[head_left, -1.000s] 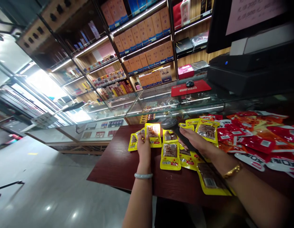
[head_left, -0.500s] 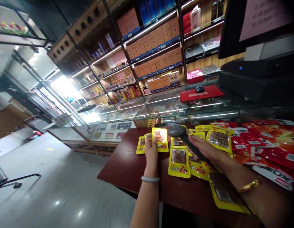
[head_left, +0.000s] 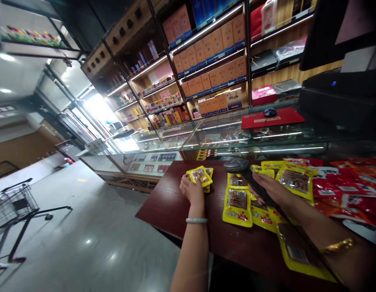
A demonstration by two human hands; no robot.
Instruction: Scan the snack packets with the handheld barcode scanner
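Left of the handheld barcode scanner, the left hand pinched a yellow-edged snack packet over similar packets; the right hand was wrapped around the scanner. Stacking seemed in hand; the next move likely called for loosening that pinch.

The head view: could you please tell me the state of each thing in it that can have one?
Left hand: closed on the held packet.
Right hand: closed around the scanner.
Scanner: held; whether it is on, cannot tell.
Other yellow packets: lying flat, some overlapping.
Red packets: heaped, overlapping.
Mouse: resting on the red mat.
Shelf lights: lit.
Shopping cart: standing upright.
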